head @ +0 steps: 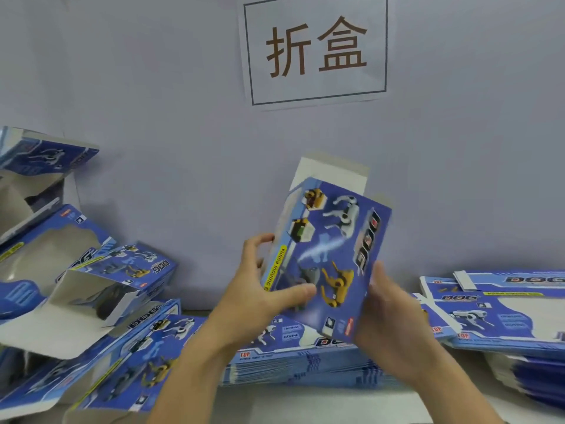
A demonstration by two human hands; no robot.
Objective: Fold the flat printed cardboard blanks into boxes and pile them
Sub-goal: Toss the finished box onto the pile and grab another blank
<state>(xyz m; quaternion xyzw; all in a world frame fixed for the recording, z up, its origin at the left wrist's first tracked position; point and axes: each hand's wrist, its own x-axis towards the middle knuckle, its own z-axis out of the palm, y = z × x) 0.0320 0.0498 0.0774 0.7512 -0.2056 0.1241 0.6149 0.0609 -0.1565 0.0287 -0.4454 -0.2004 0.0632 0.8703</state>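
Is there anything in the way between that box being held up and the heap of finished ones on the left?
Nothing visible blocks it. The left hand and right hand hold the half-folded box above the stack of flat blanks; the space leftward to the pile of folded boxes is open air.

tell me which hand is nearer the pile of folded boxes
Left. The left hand holds the box on the side toward the pile at the left; the right hand holds the box's far edge, nearer the flat blanks.
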